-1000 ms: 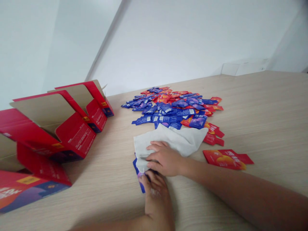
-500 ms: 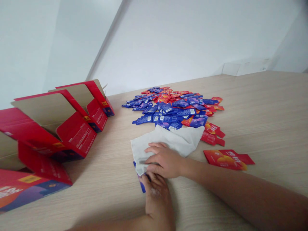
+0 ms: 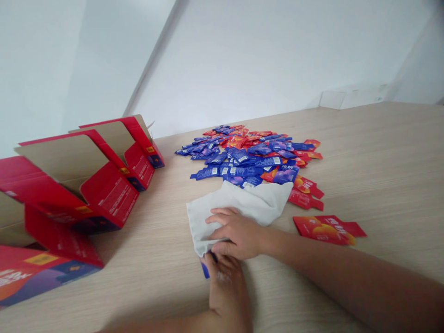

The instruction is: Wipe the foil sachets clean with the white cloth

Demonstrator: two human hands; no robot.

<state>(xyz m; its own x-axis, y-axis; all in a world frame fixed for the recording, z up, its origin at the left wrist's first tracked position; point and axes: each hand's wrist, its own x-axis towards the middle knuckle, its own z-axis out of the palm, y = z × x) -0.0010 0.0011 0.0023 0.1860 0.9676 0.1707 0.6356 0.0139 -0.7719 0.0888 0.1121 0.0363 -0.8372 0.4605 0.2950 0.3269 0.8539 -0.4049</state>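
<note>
A white cloth lies on the wooden table just in front of a pile of blue and red sachets. My right hand rests on the cloth's near left part, fingers on top and thumb tucked under, gripping it. The cloth covers most of a blue sachet, of which only a corner shows. My left hand comes in from below and pins that sachet with closed fingertips, touching my right hand.
Several open red cardboard boxes stand at the left, with a flattened red and purple one near the front edge. Two red sachets lie apart to the right of my forearm. A white wall rises behind the table.
My right hand has slid the cloth a little left and nearer, so it now covers more of the blue sachet. My left hand has stayed in place.
</note>
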